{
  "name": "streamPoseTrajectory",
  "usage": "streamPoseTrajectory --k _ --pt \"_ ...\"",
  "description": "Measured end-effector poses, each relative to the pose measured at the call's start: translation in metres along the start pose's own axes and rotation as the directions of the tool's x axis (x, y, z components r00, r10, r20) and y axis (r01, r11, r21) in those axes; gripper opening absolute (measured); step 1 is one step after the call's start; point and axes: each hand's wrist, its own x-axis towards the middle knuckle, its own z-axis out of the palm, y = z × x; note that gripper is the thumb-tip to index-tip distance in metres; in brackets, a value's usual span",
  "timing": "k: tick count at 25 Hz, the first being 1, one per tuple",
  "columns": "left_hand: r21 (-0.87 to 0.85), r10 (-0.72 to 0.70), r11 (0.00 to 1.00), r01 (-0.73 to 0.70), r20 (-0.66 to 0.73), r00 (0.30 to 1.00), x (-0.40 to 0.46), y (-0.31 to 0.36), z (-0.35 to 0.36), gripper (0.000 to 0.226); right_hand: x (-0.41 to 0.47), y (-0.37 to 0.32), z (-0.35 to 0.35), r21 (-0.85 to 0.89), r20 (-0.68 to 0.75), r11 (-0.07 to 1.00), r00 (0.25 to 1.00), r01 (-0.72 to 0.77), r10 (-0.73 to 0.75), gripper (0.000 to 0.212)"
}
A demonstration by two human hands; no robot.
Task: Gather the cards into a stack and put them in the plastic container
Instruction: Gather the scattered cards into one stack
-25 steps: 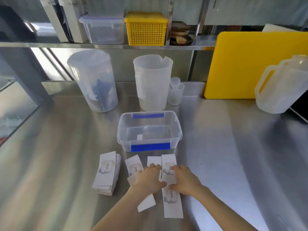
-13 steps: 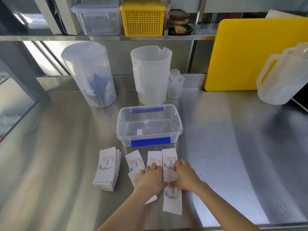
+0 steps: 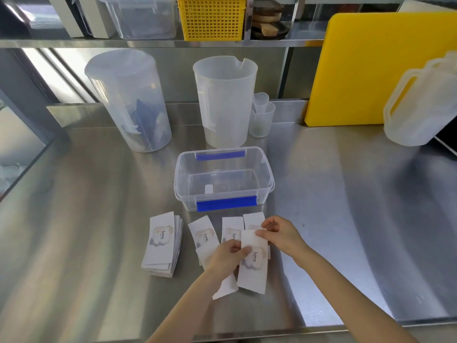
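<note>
White "love." cards lie on the steel counter in front of a clear plastic container (image 3: 265, 180) with blue clips. A stack of cards (image 3: 162, 243) sits at the left. Several loose cards (image 3: 203, 232) are spread in the middle. My left hand (image 3: 228, 256) and my right hand (image 3: 279, 233) together hold one card (image 3: 253, 264), lifted slightly, the left pinching its left edge and the right its top end. Another card lies partly hidden under my left hand.
Behind the container stand a lidded jug (image 3: 131, 100), an open jug (image 3: 225, 102) and small cups (image 3: 262, 115). A yellow cutting board (image 3: 371, 68) and a handled jug (image 3: 420, 102) are at the right. The counter's front edge (image 3: 272, 334) is near.
Both hands were pressing flat on the loose cards; now they have picked one card up off the counter. The view has tilted down a little.
</note>
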Motion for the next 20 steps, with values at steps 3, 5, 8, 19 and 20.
streamPoseTrajectory --k 3,5,8,19,20 --pt "-0.160 0.018 0.987 -0.029 -0.070 0.997 -0.004 -0.002 -0.008 0.015 0.002 -0.004 0.002 0.121 -0.013 0.992 1.000 -0.021 0.022 0.009" --pt "-0.259 -0.004 0.965 -0.031 -0.134 0.991 -0.006 -0.006 -0.015 0.018 0.006 0.002 0.005 0.049 -0.094 0.998 0.994 -0.041 0.046 0.015" --pt "-0.352 -0.062 0.936 -0.011 -0.194 0.979 -0.007 -0.013 -0.025 0.013 0.014 0.017 0.016 -0.338 -0.200 0.935 0.979 -0.104 0.036 0.040" --pt "-0.351 -0.091 0.936 -0.006 -0.257 0.962 -0.015 -0.026 -0.033 0.010 0.016 0.019 0.032 -0.381 -0.212 0.911 0.974 -0.160 0.082 0.048" --pt "-0.361 -0.093 0.932 -0.008 -0.261 0.961 -0.016 -0.027 -0.033 0.011 0.011 0.020 0.030 -0.328 -0.173 0.935 0.981 -0.137 0.083 0.043"
